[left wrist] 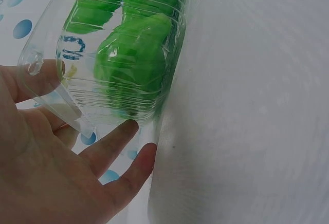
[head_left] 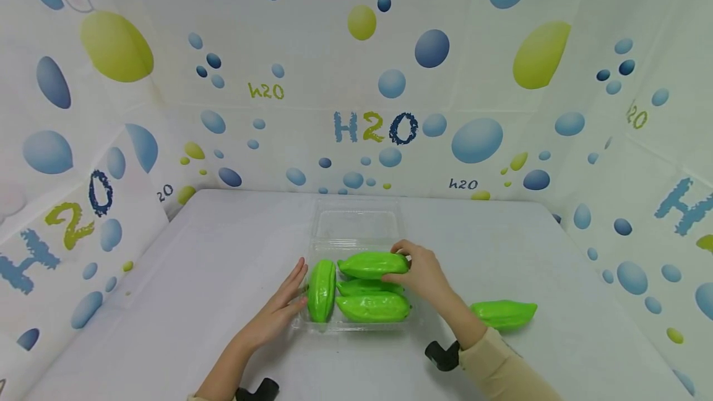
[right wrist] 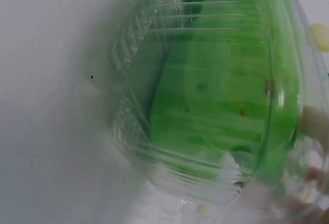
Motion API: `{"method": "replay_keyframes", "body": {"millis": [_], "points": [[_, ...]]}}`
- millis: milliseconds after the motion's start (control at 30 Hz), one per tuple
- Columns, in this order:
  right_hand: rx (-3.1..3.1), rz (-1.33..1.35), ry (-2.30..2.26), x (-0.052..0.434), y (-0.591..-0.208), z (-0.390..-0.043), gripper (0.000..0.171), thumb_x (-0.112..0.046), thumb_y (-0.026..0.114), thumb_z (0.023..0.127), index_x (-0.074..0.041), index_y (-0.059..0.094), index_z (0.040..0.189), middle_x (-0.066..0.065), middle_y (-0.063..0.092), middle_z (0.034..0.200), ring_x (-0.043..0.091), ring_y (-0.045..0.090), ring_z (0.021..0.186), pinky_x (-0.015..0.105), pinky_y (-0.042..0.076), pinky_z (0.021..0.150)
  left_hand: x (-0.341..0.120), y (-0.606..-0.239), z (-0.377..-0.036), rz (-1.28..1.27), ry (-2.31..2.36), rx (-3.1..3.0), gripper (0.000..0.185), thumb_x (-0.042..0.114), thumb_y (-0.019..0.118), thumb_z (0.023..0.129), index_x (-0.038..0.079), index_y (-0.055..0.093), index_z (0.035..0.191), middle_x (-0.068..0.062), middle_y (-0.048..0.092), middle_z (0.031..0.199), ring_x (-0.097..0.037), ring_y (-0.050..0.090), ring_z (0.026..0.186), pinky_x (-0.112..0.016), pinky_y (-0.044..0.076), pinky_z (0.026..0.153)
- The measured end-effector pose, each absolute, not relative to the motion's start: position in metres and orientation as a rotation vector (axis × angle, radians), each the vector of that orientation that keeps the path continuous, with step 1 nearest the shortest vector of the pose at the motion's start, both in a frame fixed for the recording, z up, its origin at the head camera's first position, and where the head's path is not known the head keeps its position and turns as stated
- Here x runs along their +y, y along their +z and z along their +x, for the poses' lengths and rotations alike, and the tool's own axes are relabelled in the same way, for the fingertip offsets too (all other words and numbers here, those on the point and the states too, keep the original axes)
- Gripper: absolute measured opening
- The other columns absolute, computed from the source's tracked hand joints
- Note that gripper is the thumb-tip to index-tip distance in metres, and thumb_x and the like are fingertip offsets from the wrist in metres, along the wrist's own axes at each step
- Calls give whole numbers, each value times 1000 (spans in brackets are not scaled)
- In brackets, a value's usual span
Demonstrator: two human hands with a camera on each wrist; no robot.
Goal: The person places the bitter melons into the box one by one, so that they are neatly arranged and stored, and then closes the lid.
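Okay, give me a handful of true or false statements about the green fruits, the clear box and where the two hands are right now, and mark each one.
1. The right hand grips the green fruit at the back of the tray. True.
2. The clear box holds only one green fruit. False: four lie in it.
3. The left hand rests with straight fingers against the box's left side. True.
4. A fifth green fruit lies inside the open lid. False: it lies on the white table, right of the box.
5. The lid is closed over the fruits. False: it lies open behind the tray.
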State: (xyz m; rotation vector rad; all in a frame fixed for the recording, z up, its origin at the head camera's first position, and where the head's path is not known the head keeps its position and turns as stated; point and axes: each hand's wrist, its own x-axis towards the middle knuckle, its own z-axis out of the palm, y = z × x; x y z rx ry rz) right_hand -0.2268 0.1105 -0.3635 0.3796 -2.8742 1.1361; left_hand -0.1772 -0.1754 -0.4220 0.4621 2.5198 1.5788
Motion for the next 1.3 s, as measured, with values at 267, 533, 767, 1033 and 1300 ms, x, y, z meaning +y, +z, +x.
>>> {"method": "replay_keyframes", "body": {"millis": [267,533,767,1033,1300], "points": [[-2867,394,1144,104,-368,-227,44,-23,83,66,-10,59,100,11,64,101,20,58,77,36,50,69,-176,-422,-177,438,1574,2513,62,19,45,96,6,13,147,-5,-1,153,-30,7,138,-59,13,104],[-2866,403,1144,103,-372,-228,43,-25,81,68,-10,59,101,11,64,100,18,57,77,34,49,68,-175,-421,-178,441,1566,2524,61,18,45,96,6,13,146,-4,0,153,-29,5,138,-58,12,105],[-2873,409,1170,103,-374,-230,45,-24,80,69,-9,59,106,12,62,106,23,59,86,38,50,72,-176,-422,-178,452,1582,2506,62,18,45,96,5,12,146,-6,-1,153,-30,6,138,-59,12,105],[-2860,442,1142,104,-374,-228,50,-24,80,70,-7,58,111,12,60,113,28,60,93,39,51,77,-176,-422,-177,431,1573,2511,61,17,45,96,6,13,147,-4,-1,153,-28,4,138,-59,11,105],[-2839,436,1199,108,-372,-227,56,-26,79,71,-7,56,118,14,58,117,30,61,93,39,52,75,-176,-421,-177,428,1555,2529,61,17,45,96,6,13,146,-4,0,153,-27,3,138,-58,11,105]]}}
